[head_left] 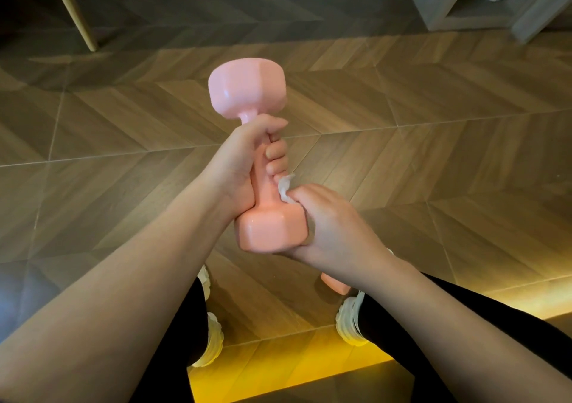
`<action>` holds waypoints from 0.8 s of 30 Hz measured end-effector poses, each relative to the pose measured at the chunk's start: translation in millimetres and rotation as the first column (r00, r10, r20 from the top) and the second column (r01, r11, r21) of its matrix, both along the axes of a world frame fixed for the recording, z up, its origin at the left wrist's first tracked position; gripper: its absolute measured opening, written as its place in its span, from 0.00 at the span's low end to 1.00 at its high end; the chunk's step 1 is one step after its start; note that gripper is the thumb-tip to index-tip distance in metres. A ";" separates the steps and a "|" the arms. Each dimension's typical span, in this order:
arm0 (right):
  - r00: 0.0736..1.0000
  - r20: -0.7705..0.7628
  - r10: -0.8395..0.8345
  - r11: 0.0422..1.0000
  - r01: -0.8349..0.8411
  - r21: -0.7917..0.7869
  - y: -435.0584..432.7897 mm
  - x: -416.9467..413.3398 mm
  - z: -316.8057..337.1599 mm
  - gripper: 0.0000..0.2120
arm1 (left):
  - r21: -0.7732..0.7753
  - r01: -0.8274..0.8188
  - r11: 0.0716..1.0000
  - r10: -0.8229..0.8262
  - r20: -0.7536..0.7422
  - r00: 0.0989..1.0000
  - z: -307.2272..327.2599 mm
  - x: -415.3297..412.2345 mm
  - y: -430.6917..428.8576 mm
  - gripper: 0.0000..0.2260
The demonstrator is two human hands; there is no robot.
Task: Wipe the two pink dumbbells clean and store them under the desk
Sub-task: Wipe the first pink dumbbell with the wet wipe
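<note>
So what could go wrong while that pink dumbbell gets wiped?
The left hand holds the dumbbell in the air; a slip could drop it onto the floor or a foot. The small wipe under the right hand might miss the top end. The second dumbbell by the right shoe could be kicked.

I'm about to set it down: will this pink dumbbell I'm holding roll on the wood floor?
Probably not: the pink dumbbell has flat-sided heads, which should stop rolling. Its glossy coating may be slippery. It looks solid, so likely heavy for its size.
</note>
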State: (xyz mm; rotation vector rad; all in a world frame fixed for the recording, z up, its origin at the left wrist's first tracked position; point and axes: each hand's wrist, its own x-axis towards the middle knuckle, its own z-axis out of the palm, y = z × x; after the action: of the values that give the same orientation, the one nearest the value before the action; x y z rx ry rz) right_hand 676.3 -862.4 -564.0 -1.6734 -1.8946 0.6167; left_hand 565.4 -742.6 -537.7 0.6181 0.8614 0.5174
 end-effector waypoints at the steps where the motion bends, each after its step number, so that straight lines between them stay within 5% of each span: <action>1: 0.998 0.039 -0.042 0.997 0.040 0.059 -0.3 1.5 0.5 0.23 | 0.028 0.007 1.000 -0.006 -0.021 1.000 0.5 -0.6 0.9 0.13; 5: 0.974 0.194 -0.120 0.982 0.087 0.169 1.1 0.7 2.0 0.20 | 0.053 -0.035 0.998 0.040 -0.100 0.994 -0.6 0.1 1.2 0.07; 10: 0.990 0.138 0.020 1.000 -0.020 0.000 3.7 1.9 3.0 0.20 | -0.051 -0.162 0.985 0.157 -0.088 0.984 -4.8 -0.5 -2.7 0.15; 15: 0.986 0.144 -0.081 0.983 0.055 0.175 1.9 1.0 5.1 0.22 | -0.048 -0.171 0.984 0.168 -0.053 0.984 -0.7 1.0 0.1 0.16; 20: 0.985 0.159 0.064 0.996 -0.053 -0.076 3.6 2.4 3.0 0.26 | 0.001 -0.081 0.997 0.081 -0.084 0.993 -5.1 5.5 -6.8 0.16; 24: 0.986 0.156 -0.057 0.994 0.041 0.106 1.3 3.0 2.6 0.23 | -0.004 -0.073 0.997 0.072 -0.038 0.997 -2.0 4.5 -3.3 0.17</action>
State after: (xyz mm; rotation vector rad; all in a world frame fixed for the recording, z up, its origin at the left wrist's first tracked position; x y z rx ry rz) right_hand 679.2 -861.1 -561.4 -1.7420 -1.9530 0.3698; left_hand 570.0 -746.0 -539.7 0.5947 0.9235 0.5703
